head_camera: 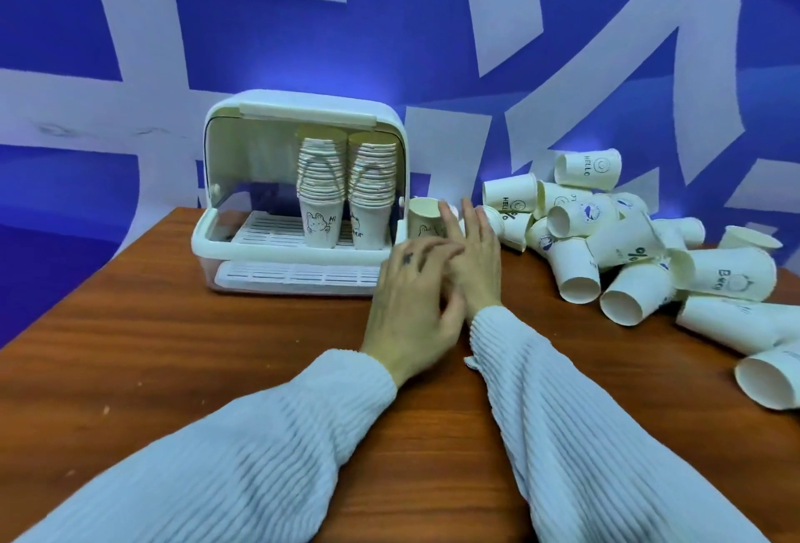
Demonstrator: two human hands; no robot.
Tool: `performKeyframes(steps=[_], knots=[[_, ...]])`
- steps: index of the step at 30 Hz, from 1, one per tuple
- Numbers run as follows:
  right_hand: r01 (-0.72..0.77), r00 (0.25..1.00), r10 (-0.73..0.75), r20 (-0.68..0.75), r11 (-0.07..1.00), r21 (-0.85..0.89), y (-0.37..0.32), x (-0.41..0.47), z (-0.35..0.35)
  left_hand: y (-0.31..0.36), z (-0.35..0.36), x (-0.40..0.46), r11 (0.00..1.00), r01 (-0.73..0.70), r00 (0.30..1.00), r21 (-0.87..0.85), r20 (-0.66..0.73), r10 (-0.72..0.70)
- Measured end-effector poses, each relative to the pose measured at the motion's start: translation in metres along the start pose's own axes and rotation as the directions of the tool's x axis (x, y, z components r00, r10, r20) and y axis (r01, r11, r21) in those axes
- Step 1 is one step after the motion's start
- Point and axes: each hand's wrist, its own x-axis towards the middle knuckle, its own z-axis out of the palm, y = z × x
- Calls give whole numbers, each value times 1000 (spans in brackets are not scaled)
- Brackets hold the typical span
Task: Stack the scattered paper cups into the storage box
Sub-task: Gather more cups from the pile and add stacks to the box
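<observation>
Holding nothing, both hands, left (409, 304) and right (474, 256), hover loose-fingered while two stacks (346, 187) fill the storage box (216, 235); many scattered cups (627, 248) remain at the counter's (216, 347) right edge.

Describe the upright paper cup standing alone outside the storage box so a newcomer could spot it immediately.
Start at the white storage box with its lid up at the back of the wooden table. Just off its right side, behind the fingertips of the right hand, stands one paper cup. Unlike the pile of cups lying tumbled further right, it stands upright, mouth up, by itself.
</observation>
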Motion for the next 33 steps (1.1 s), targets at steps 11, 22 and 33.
performKeyframes(steps=[11,22,33], knots=[[-137,873,378,-307,796,590,-17,-42,-40,1,-7,2,999,-30,997,10,75,29],[-177,895,407,-182,699,693,8,-30,-30,-6,-9,2,980,179,981,82,63,-184],[-375,900,435,17,754,539,49,38,-7,-1,1,2,989,151,979,1,141,-149]])
